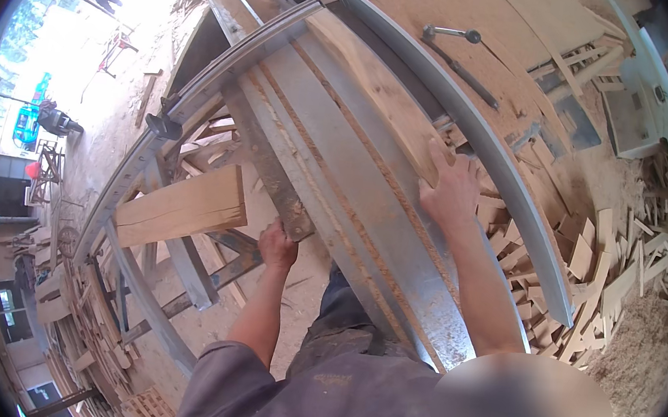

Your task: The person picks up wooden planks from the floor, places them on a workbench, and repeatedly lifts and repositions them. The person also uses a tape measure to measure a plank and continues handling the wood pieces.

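A long pale wooden board [372, 78] lies lengthwise on a grey metal machine table [364, 155], beside a raised metal fence. On the board's near end rests my right hand [451, 190], with its fingers stretched out and spread. My left hand [277, 245] is closed in a fist at the near end of a dark, sawdust-dusted bar [266, 157] along the table's left side. Its fingertips are hidden. Left of that hand, a shorter thick board [182, 207] lies across the metal frame.
The curved-looking grey fence [508, 174] runs along the right. Beyond it a metal handle tool [463, 67] lies on a sawdust-covered surface. Heaps of wood offcuts [580, 267] lie at the right. A metal rail [131, 163] with a stop block [163, 127] crosses at the left.
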A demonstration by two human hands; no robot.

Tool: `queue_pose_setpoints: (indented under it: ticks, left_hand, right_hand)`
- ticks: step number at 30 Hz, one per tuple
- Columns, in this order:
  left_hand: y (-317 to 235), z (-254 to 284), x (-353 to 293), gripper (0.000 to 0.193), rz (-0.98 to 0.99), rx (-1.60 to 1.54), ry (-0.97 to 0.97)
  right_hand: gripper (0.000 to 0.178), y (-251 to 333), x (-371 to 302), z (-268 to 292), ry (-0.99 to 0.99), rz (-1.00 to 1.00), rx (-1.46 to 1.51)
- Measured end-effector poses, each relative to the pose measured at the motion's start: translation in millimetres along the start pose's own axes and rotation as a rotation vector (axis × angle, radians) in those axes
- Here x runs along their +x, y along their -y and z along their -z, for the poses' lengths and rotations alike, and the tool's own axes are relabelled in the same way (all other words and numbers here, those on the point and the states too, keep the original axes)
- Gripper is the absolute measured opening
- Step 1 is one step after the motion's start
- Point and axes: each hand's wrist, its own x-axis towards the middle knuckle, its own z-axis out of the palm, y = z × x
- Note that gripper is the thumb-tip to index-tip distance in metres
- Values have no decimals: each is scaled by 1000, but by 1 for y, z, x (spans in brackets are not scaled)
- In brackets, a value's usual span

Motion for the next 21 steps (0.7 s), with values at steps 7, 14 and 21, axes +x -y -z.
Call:
queue_pose_setpoints:
  ticks: [7, 14, 21]
  left_hand:
    - [6, -7, -1, 35, 17, 51, 8]
    - [8, -10, -2, 31, 5, 83, -11]
    - [6, -2, -2, 34, -9, 38, -15]
  right_hand:
    - [80, -18, -22, -6, -132, 85, -41]
    - [76, -2, 9, -12, -113, 62, -53]
    - [73, 7, 9, -13, -186, 88, -37]
